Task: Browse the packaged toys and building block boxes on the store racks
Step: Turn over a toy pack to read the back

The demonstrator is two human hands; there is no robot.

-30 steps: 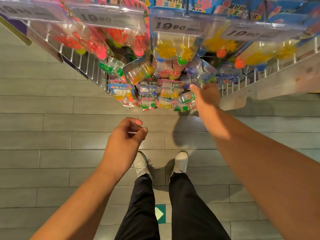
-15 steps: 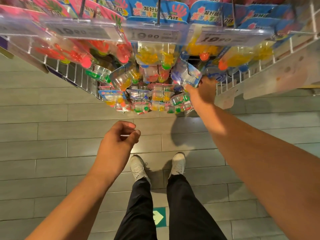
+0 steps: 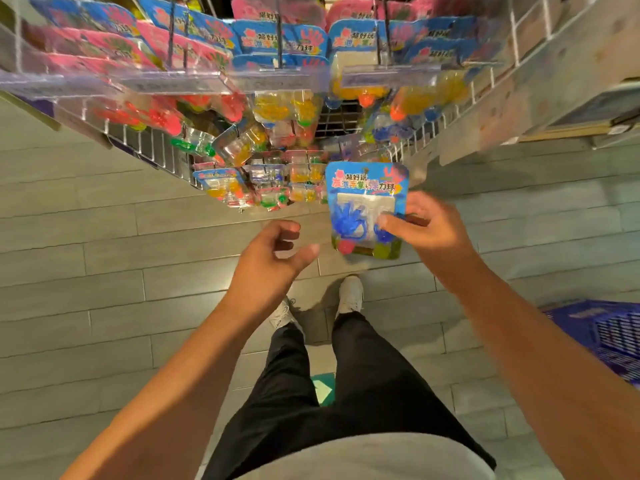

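So the right hand (image 3: 433, 230) is pinching a blue blister pack (image 3: 367, 209) by its right edge, thumb on the front over the clear bubble, fingers behind. The pack sits in the air just near of the rack (image 3: 152, 150), off its hook, over the floor. The left hand (image 3: 273, 261) is loosely curled and holds nothing, just left of the pack.

Stuff that could go sideways imo: it's a one-sided edge grip on slick plastic, so the pack can pivot or slip out and hit the floor. If the thumb squeezes harder the bubble could dent. The other packs (image 3: 270, 181) hang crowded on the pegs right behind, so swinging this one back could knock neighbours loose. Rehanging needs the hole lined up with a peg, and I can't see the hole clearly. Blue basket (image 3: 602, 334) on the floor at right is a trip risk too.
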